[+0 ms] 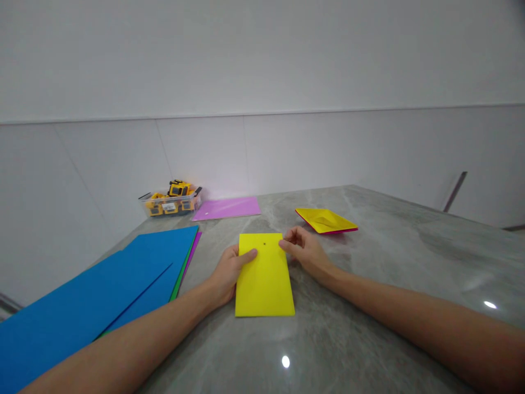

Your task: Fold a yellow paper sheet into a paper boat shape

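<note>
Big gray surface (336, 361). Blue sheets (156, 251) at left, cut off. Yellow paper (264, 282) in mid, b/w hands. L hand (228, 273) clamped on its left side; R hand (305, 253) w/ thumb at top right corner, can't tell if tight. Might bend or slip crooked b/c of too hard a tug. Can't see grip under paper or make out tiny dark spot (264, 244) up top.

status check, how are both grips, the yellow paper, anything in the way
Left grip holding yellow paper by its left side. Right grip at its upper right edge. Nothing seen in the way; folded yellow-and-red piece sits farther off, apart.
</note>
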`<state>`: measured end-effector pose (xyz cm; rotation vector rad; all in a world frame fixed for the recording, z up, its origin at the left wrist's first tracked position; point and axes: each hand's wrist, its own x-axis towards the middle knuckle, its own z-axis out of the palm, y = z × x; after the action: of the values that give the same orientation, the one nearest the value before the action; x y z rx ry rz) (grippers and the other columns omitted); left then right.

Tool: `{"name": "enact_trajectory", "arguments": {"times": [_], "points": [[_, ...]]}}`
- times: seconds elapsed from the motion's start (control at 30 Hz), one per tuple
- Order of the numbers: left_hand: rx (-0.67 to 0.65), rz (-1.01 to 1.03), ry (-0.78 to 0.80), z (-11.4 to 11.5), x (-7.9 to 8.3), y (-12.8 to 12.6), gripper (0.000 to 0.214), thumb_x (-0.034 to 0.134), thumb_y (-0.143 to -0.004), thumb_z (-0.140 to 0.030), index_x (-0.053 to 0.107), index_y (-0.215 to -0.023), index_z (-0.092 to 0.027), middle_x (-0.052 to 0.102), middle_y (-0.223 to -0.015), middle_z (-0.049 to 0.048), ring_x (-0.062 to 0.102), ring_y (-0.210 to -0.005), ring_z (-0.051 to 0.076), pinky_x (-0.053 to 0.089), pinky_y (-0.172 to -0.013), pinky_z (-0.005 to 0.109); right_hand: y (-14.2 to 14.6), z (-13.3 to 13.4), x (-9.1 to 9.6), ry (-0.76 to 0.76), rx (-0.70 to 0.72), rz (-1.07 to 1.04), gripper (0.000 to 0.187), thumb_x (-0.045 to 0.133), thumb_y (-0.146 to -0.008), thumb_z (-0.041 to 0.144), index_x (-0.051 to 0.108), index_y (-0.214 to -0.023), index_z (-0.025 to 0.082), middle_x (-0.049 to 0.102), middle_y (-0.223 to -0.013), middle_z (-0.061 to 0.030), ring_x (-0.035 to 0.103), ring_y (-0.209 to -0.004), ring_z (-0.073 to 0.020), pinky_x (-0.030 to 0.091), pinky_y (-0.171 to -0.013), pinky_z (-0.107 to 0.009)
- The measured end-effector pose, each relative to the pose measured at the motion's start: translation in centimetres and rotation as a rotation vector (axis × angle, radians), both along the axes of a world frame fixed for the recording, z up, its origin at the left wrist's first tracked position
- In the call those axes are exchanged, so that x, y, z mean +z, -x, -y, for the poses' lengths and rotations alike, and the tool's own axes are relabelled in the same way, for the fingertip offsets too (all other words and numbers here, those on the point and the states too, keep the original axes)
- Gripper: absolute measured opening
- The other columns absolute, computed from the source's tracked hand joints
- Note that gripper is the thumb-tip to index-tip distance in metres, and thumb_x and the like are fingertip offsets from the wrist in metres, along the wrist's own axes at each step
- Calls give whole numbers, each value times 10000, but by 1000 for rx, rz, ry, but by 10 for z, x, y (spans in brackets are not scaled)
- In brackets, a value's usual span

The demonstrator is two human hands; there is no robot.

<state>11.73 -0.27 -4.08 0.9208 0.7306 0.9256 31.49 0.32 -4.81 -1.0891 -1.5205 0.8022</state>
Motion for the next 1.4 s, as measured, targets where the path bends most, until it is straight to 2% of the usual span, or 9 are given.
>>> {"name": "enact_trajectory", "arguments": {"times": [0.2,0.3,0.43,0.7,0.77,0.9,1.17,1.3,1.4], "points": [[15,18,46,-1,1,-2,314,617,-803,-121,603,-1115,-92,724,-975,178,716,-800,264,576,-751,383,0,6,5,-265,-40,281,152,589,-708,254,563,-586,168,528,-1095,-81,521,-1006,-220,384,-924,-384],[6,0,39,-1,3,-2,293,616,-804,-126,611,-1094,-89,727,-952,178,718,-788,269,578,-743,385,2,8,2,-183,37,315,355,625,-702,295,638,-1045,205,365,-1363,-99,383,-1241,-274,319,-1028,-438],[9,-14,44,0,4,-3,266,606,-806,-124,617,-1070,-93,732,-923,170,719,-772,272,579,-736,393,6,8,-3,-156,103,314,905,653,-713,370,169,-1471,264,198,-1483,-113,290,-1315,-291,367,-999,-462],[15,-27,51,-1,5,-3,231,595,-803,-107,628,-1031,-88,732,-919,169,717,-788,271,573,-750,388,5,7,4,-461,-94,389,595,528,-764,144,427,-1346,219,594,-762,-17,546,-1026,-247,380,-986,-438],[12,-40,57,-1,4,-3,223,591,-806,-111,627,-1025,-88,732,-912,169,717,-782,274,573,-747,396,5,9,3,-469,-22,463,716,546,-763,176,301,-1434,214,628,-1023,-67,435,-1232,-272,299,-1063,-477],[10,-45,57,-1,4,-3,209,581,-811,-115,620,-1013,-80,732,-898,170,717,-751,272,574,-739,408,4,11,0,-526,-31,538,895,582,-766,261,69,-1496,197,147,-1547,-105,63,-1425,-300,163,-1129,-514],[-2,-39,56,-1,4,-3,220,592,-800,-100,625,-1016,-78,731,-905,169,717,-762,267,572,-749,392,6,11,6,-474,-47,500,681,538,-773,178,331,-1421,218,662,-921,-52,521,-1127,-263,337,-1035,-477],[-5,-42,53,-1,4,-2,223,601,-787,-104,629,-1007,-80,729,-914,177,717,-756,283,577,-715,406,6,11,1,-468,13,610,935,584,-752,266,28,-1503,227,171,-1547,-88,42,-1429,-306,150,-1123,-547],[-5,-46,45,-1,4,-2,218,605,-782,-107,635,-996,-79,730,-915,177,717,-760,285,576,-714,405,6,11,-1,-529,-20,608,930,565,-768,253,-6,-1502,230,97,-1566,-59,32,-1435,-274,151,-1143,-505]]}}
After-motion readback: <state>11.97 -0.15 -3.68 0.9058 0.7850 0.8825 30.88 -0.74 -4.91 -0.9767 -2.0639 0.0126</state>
